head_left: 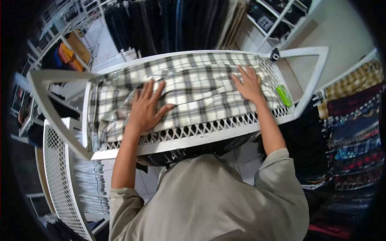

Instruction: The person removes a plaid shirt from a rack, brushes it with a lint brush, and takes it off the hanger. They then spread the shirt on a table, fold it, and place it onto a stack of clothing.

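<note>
A white, black and grey plaid shirt (193,86) lies spread and folded over a white metal mesh rack (193,142). My left hand (148,106) rests on the cloth left of the middle, fingers spread. Toward the right end, my right hand (249,85) lies on the same cloth, its fingers stretched out and apart. Creases run along the fabric between the two hands, and it looks bunched near the left end. Neither hand grips anything.
A bright green packet (284,95) sits at the rack's right end, near a small black object (274,55) on the frame. Dark trousers (169,26) hang behind. Folded plaid clothes (356,120) fill shelves at right. Another white mesh rack (60,160) stands at left.
</note>
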`<state>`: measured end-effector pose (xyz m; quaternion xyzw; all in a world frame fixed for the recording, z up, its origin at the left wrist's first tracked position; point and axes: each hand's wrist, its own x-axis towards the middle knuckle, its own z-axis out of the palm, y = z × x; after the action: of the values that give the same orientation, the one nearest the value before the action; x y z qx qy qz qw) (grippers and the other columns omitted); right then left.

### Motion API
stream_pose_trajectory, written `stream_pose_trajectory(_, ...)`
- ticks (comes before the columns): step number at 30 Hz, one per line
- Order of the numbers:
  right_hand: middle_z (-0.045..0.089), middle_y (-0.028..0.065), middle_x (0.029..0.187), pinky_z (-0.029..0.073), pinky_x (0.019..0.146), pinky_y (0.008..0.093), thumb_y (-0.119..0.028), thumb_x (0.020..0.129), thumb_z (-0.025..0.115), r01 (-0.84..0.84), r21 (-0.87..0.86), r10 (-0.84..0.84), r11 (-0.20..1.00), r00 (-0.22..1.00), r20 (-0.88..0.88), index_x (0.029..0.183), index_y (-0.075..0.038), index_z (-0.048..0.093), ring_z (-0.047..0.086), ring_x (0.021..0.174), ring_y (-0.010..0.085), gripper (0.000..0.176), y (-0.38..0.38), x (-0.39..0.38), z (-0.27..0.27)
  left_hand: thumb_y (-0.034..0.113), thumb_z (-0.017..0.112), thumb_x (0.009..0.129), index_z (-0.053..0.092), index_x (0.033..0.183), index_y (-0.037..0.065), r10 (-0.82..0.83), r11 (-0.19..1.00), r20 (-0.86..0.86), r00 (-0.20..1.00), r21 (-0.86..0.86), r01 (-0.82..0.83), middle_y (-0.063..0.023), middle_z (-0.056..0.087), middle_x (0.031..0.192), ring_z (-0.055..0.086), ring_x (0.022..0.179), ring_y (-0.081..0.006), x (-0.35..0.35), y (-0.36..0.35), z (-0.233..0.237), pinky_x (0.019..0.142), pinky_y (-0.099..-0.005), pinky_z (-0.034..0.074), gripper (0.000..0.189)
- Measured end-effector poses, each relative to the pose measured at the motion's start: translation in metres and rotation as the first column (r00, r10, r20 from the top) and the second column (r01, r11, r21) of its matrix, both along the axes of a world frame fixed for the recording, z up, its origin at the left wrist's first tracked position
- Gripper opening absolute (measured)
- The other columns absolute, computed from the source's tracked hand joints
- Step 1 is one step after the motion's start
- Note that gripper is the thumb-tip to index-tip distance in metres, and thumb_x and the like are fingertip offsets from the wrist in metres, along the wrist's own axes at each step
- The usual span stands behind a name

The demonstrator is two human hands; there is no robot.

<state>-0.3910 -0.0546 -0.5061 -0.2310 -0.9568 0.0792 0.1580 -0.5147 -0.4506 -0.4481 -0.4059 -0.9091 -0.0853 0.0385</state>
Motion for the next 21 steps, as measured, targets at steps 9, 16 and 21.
stream_pose_trajectory(9, 0.062, 0.0226, 0.123, 0.048, 0.100, 0.0465, -0.029, 0.093, 0.065, -0.193, -0.147, 0.163, 0.970, 0.967, -0.197, 0.128, -0.009, 0.063, 0.060, 0.114, 0.0404, 0.040, 0.132, -0.020, 0.044, 0.020, 0.074, 0.087, 0.066, 0.120, 0.001, -0.391, 0.825, 0.053, 0.919, 0.462, 0.324, -0.0191, 0.067, 0.114, 0.064, 0.105, -0.0363, 0.105, 0.157, 0.019, 0.093, -0.0431, 0.052, 0.039)
stream_pose_trajectory(16, 0.065, 0.0183, 0.118, 0.044, 0.104, 0.0462, -0.032, 0.088, 0.072, -0.225, -0.029, 0.225, 0.974, 0.974, 0.010, 0.118, -0.009, 0.069, 0.056, 0.121, 0.0368, 0.038, 0.168, -0.062, 0.029, 0.026, 0.074, 0.085, 0.067, 0.113, 0.003, -0.550, 0.774, 0.058, 0.833, 0.409, 0.483, -0.0143, 0.062, 0.095, 0.062, 0.095, -0.0318, 0.157, 0.309, -0.038, 0.086, -0.0421, 0.051, 0.037)
stream_pose_trajectory(21, 0.066, 0.0183, 0.117, 0.046, 0.100, 0.0477, -0.035, 0.088, 0.071, -0.271, -0.028, 0.272, 0.962, 0.955, 0.114, 0.107, -0.008, 0.070, 0.058, 0.117, 0.0375, 0.033, 0.183, -0.074, 0.023, 0.023, 0.066, 0.090, 0.067, 0.104, 0.004, -0.522, 0.787, -0.058, 0.851, 0.354, 0.506, -0.0123, 0.062, 0.092, 0.063, 0.092, -0.0299, 0.164, 0.340, -0.055, 0.079, -0.0411, 0.054, 0.023)
